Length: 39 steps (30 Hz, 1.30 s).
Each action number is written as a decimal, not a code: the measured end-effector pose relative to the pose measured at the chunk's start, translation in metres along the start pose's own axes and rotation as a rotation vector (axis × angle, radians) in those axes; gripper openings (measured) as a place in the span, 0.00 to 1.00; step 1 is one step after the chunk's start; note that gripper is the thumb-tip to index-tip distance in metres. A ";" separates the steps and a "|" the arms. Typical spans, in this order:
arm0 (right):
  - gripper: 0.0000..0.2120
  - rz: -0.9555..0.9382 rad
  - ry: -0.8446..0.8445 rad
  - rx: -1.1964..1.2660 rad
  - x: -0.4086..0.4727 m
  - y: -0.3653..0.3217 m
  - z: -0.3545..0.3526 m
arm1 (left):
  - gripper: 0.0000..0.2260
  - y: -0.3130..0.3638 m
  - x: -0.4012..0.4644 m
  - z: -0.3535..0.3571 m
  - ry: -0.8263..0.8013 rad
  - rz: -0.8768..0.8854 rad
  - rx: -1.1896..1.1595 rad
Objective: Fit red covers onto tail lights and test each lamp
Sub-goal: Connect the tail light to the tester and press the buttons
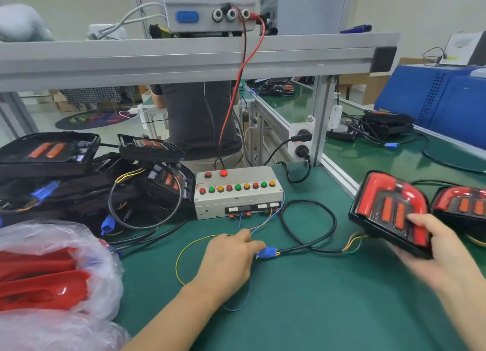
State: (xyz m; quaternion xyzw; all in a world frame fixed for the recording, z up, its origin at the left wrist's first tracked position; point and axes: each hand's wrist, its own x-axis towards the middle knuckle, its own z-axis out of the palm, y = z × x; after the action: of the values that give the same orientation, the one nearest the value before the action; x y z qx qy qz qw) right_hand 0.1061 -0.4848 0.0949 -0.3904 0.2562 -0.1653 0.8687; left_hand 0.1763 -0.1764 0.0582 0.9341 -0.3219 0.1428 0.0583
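On a green bench [302, 311], the left hand [231, 258] is pinching a blue plug [268, 252] below the test box [236, 195]. The right hand [434, 245] is gripping a red-covered lamp [389, 208], tilted at the right.

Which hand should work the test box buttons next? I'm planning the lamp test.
Left. The left hand at the blue connector sits just below the test box; the right hand is busy gripping the covered tail light.
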 end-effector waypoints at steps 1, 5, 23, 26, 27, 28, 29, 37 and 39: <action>0.07 -0.033 -0.027 0.008 -0.001 -0.002 0.002 | 0.15 0.004 0.002 -0.001 0.040 0.056 0.023; 0.07 -0.028 -0.213 -0.143 -0.004 0.006 0.022 | 0.16 0.016 0.010 -0.007 -0.114 0.041 -0.132; 0.21 0.037 -0.102 -0.328 0.005 0.051 0.033 | 0.21 -0.063 0.064 -0.024 -0.183 -0.629 0.100; 0.23 0.007 -0.099 -0.337 0.003 0.054 0.031 | 0.18 -0.065 0.069 -0.027 -0.189 -0.621 0.135; 0.24 -0.003 -0.096 -0.331 0.003 0.056 0.030 | 0.18 -0.065 0.069 -0.026 -0.173 -0.621 0.134; 0.24 -0.012 -0.097 -0.319 0.003 0.057 0.029 | 0.18 -0.064 0.068 -0.025 -0.148 -0.620 0.131; 0.23 -0.018 -0.101 -0.308 0.003 0.058 0.028 | 0.19 -0.063 0.066 -0.024 -0.118 -0.614 0.130; 0.21 -0.042 -0.086 -0.260 0.003 0.062 0.026 | 0.19 -0.062 0.059 -0.015 -0.033 -0.643 0.059; 0.20 -0.048 -0.081 -0.254 0.003 0.063 0.027 | 0.16 -0.063 0.062 -0.018 -0.040 -0.678 0.031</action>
State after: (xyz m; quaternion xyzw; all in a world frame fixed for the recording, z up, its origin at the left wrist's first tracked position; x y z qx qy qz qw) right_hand 0.1296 -0.4303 0.0614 -0.5096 0.2305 -0.1365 0.8177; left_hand 0.2579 -0.1600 0.0933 0.9914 0.0083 0.1017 0.0821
